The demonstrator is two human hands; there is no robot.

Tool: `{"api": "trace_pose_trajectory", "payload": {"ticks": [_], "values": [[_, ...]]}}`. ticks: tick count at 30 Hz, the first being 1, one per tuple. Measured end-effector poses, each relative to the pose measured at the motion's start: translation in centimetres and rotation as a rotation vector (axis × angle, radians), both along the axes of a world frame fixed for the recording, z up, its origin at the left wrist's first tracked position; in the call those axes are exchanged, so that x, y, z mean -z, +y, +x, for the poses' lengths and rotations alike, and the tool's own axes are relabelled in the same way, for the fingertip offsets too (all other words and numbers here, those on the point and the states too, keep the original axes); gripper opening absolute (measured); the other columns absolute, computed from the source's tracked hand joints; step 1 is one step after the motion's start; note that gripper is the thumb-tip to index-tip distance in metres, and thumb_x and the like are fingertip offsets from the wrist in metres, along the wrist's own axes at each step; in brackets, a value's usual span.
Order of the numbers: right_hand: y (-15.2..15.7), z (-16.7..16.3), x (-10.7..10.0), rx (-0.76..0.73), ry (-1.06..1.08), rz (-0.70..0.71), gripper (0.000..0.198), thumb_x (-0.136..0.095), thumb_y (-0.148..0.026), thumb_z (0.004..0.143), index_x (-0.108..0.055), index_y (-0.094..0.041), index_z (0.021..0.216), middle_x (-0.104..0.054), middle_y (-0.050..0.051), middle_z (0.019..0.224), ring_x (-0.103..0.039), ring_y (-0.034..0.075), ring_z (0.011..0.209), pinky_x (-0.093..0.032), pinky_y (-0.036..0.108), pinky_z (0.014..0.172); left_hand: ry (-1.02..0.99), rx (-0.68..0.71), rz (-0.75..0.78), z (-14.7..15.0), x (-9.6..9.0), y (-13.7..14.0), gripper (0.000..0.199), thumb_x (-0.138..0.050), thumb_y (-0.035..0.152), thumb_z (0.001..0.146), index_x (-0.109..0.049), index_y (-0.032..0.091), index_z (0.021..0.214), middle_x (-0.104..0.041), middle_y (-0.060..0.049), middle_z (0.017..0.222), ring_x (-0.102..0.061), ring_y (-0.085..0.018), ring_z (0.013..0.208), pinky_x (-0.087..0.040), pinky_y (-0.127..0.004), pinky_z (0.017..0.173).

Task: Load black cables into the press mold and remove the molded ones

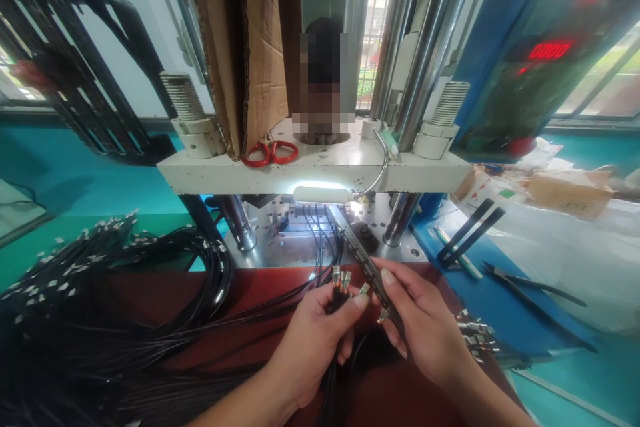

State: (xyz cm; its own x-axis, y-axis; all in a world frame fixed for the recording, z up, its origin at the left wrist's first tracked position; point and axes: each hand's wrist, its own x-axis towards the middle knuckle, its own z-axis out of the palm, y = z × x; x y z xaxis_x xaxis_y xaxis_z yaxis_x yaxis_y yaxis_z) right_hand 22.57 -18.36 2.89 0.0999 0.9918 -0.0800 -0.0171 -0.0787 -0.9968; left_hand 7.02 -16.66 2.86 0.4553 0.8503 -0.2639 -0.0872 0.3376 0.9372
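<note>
My left hand (313,330) is closed around several black cables whose metal end terminals (342,278) stick up above the fingers. One more terminal (365,289) shows at the thumb tip, beside the bar. In my right hand (427,317) a long, dark slotted metal bar (364,260) is gripped by its near end, tilted with its far end toward the press. A small terminal (383,315) shows under the bar, between the hands. Behind them, thin black cables (320,240) run to a metal mould block (295,221) on the press bed.
A white press plate (225,177) carries a lit lamp (321,195) and red-handled scissors (271,153). Black cables (65,320) are heaped left. Pliers (533,287) and tweezers (473,233) lie right, near more terminals (477,335). A control box (500,80) has red digits.
</note>
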Motion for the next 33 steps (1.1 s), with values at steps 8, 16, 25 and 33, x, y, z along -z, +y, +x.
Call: {"api": "trace_pose_trajectory", "payload": {"ticks": [8, 16, 25, 33], "values": [[-0.2, 0.0, -0.2, -0.012, -0.058, -0.009, 0.048, -0.047, -0.051, 0.093, -0.051, -0.022, 0.132, -0.046, -0.009, 0.041, -0.040, 0.008, 0.031, -0.034, 0.016, 0.029, 0.058, 0.079, 0.019, 0.5, -0.4, 0.5, 0.034, -0.060, 0.051, 0.081, -0.055, 0.017, 0.079, -0.045, 0.005, 0.059, -0.036, -0.006, 0.040, -0.028, -0.019, 0.036], [-0.4, 0.0, -0.6, -0.011, -0.116, -0.011, 0.049, -0.046, -0.050, 0.094, -0.050, -0.020, 0.132, -0.047, -0.008, 0.040, -0.041, 0.009, 0.032, -0.034, 0.018, 0.031, 0.057, 0.128, 0.058, 0.3, -0.3, 0.5, 0.033, -0.059, 0.049, 0.082, -0.058, 0.016, 0.080, -0.053, 0.001, 0.062, -0.037, -0.006, 0.041, -0.029, -0.019, 0.037], [-0.2, -0.1, -0.8, -0.031, -0.151, -0.006, 0.051, -0.045, -0.051, 0.093, -0.050, -0.018, 0.132, -0.048, -0.008, 0.042, -0.042, 0.009, 0.032, -0.035, 0.018, 0.031, 0.025, 0.153, 0.059, 0.3, -0.2, 0.6, 0.031, -0.056, 0.046, 0.085, -0.057, 0.016, 0.080, -0.056, 0.000, 0.064, -0.036, -0.006, 0.042, -0.029, -0.019, 0.038], [-0.4, -0.4, 0.0, -0.046, -0.187, 0.047, 0.047, -0.047, -0.048, 0.094, -0.053, -0.019, 0.130, -0.047, -0.008, 0.045, -0.042, 0.008, 0.037, -0.035, 0.017, 0.035, 0.035, 0.156, 0.055, 0.1, 0.0, 0.6, 0.029, -0.058, 0.044, 0.084, -0.055, 0.016, 0.078, -0.050, 0.003, 0.057, -0.036, -0.007, 0.041, -0.029, -0.019, 0.038]]}}
